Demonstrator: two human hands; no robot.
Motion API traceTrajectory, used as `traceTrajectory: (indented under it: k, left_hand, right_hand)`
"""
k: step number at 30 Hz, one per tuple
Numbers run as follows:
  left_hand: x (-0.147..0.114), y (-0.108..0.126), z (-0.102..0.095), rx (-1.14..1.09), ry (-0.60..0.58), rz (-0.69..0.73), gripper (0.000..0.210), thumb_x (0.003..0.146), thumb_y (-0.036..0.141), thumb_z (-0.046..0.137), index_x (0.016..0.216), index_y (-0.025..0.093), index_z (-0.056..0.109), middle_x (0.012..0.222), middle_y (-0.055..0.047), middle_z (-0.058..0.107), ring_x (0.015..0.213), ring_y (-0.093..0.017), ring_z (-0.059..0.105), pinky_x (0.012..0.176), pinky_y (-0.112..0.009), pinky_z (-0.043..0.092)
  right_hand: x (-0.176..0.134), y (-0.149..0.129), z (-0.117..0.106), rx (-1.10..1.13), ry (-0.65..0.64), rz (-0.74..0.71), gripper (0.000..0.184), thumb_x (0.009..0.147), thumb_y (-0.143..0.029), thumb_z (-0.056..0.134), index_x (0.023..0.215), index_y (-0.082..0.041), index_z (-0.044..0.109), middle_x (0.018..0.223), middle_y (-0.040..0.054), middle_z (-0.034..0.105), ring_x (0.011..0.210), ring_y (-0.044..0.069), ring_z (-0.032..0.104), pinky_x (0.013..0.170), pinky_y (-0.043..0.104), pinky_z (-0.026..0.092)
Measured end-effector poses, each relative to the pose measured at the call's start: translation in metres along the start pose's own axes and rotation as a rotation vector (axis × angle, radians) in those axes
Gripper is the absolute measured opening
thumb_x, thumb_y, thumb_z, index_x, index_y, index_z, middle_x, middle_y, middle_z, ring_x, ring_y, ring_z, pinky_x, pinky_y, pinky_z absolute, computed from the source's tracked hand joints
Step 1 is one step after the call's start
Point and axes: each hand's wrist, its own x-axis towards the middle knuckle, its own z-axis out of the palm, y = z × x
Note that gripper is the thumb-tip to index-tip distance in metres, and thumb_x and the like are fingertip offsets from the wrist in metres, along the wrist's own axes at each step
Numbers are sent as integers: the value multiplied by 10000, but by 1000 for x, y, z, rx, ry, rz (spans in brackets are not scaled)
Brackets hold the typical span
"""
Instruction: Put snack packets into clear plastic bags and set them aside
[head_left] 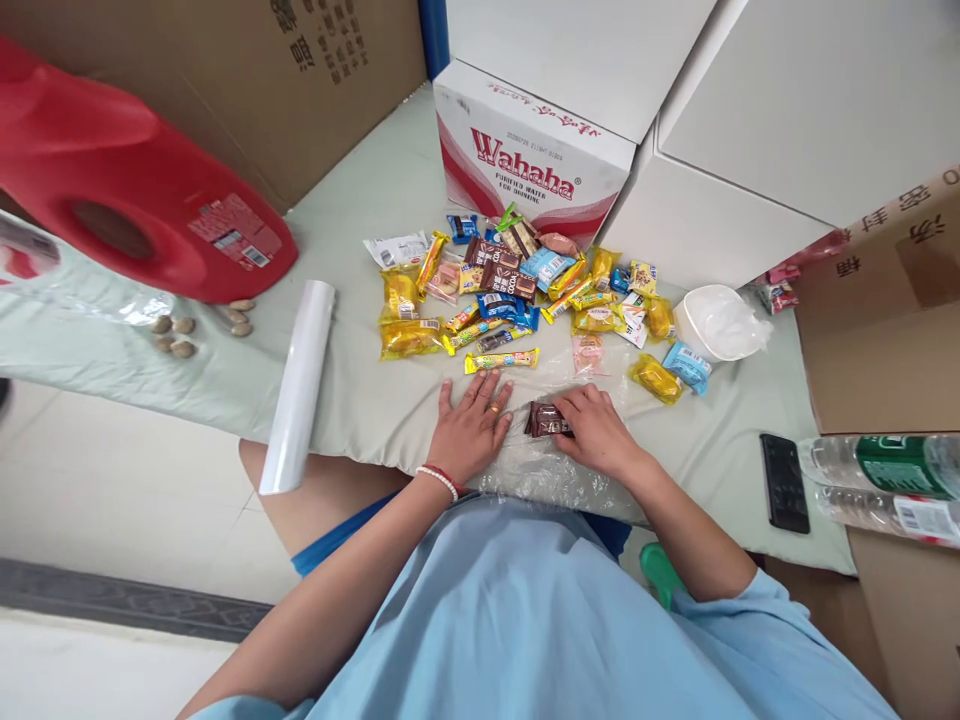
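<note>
At the near edge of the cloth-covered tabletop [382, 420], clear plastic film [540, 470] lies crumpled, partly under the right hand [596, 425]. This hand is pinching the right end of a dark brown packet [540, 419] between thumb and fingers; the packet lies on the film, near the middle of the near edge. The left hand [472, 425] (beaded bracelet at the wrist) is flat, palm down, with fingers spread. A white roll [300, 390] lies to its left, one end projecting past the near edge. A phone [784, 482] is located toward the right near corner. Farther in, assorted wrapped snacks [501, 272] form a loose pile, with a white bowl [705, 325] at its right. Toward the far edge, a Wahaha carton [532, 170] stands behind the pile.
</note>
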Motion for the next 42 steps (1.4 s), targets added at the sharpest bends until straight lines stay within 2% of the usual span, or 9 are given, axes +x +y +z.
traceTrajectory:
  k: [9,15,19,23,26,29,32,37,42]
  left_hand:
    - [-1,-3,-1,24,26,15,525,1091,381,380,1604,298,457,1732,-113,351,1601,-319,345,1284,-693,162]
    - [-19,-23,-2,-19,247,176,425,1015,229,529,1431,246,613,1560,-147,594,1561,-322,422,1305,-627,194]
    - [-36,-40,-17,-200,-43,512,433,971,188,540,1399,229,584,1438,-131,683,1479,-260,534,1312,-558,267]
    - [-47,-50,-31,-241,-268,586,527,900,259,661,1411,186,557,1673,-196,429,1592,-323,363,1325,-596,239]
    - [-47,-50,-33,-225,-316,537,384,910,183,617,1291,214,648,1693,-150,415,1600,-304,351,1332,-575,231]
    - [-42,-49,-34,-314,-342,449,189,994,249,548,1091,234,710,1611,-107,539,1559,-282,426,1325,-565,247]
    - [-31,-46,-36,-467,-336,299,266,1058,364,465,990,234,687,1420,-97,698,1416,-254,589,1267,-505,356]
    - [-9,-30,-40,-501,-187,-109,382,1047,502,396,933,236,645,985,-66,779,920,-232,720,850,-351,528]
    - [12,-12,-31,-187,8,-406,335,997,458,439,733,256,480,679,-26,599,721,-240,623,705,-341,423]
  right_hand:
    - [-4,10,7,74,73,-76,644,955,-390,732,1524,-153,547,1476,191,590,1307,369,489,1076,542,437]
    - [-72,32,13,344,299,-162,456,1011,-423,666,1423,-229,633,1360,154,643,1237,297,569,1068,499,512]
    - [-122,38,41,367,217,-114,631,917,-449,787,1479,-239,592,1505,177,560,1387,344,498,1123,560,501]
    - [-141,41,70,381,291,-3,280,1011,-299,640,1276,-245,712,1449,161,615,1334,312,544,1093,546,522]
    - [-136,46,67,453,331,-17,229,1057,-256,523,1090,-248,749,1299,135,707,1202,272,618,1025,486,548]
    - [-122,55,43,554,262,-36,258,1077,-326,498,1069,-242,741,1092,109,759,1032,237,667,935,411,555]
    - [-100,67,16,659,156,0,296,1062,-418,522,1034,-219,738,933,68,742,869,199,664,819,327,527]
    - [-50,87,0,846,59,158,358,978,-494,574,1006,-170,725,816,15,691,699,155,577,666,260,432]
    - [-14,89,-10,396,17,434,234,962,-274,541,1004,-170,746,940,79,745,849,214,644,743,295,435]
